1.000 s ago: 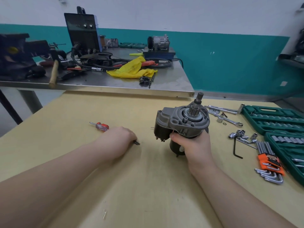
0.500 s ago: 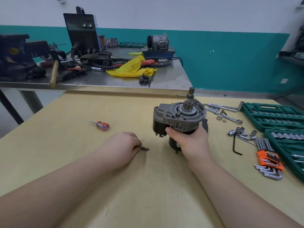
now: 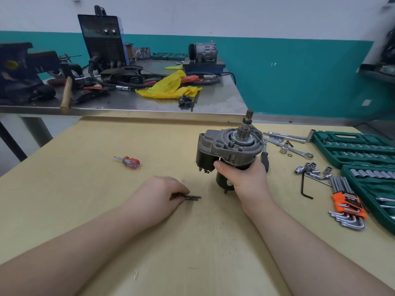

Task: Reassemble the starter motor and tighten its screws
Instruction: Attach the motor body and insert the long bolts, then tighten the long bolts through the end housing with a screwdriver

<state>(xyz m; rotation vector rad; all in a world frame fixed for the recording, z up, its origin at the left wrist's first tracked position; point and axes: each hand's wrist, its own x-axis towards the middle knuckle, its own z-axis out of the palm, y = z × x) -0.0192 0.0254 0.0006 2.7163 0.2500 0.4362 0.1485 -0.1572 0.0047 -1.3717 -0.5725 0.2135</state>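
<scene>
Gripping starter motor [image 3: 229, 149], right hand [image 3: 249, 178]; left hand [image 3: 159, 194] pinching screws [image 3: 192, 197].

Bare wooden table [image 3: 89, 189] lies open on the left, broken only by a small red-handled screwdriver [image 3: 129, 162]. In the middle, the upright starter motor [image 3: 229, 150], gripped by the right hand [image 3: 245, 178], blocks the way. To its right, loose sockets [image 3: 310, 169], wrenches [image 3: 286, 142], hex keys [image 3: 346, 206] and green socket cases [image 3: 354, 150] crowd the surface, leaving what appear to be narrow gaps.
</scene>
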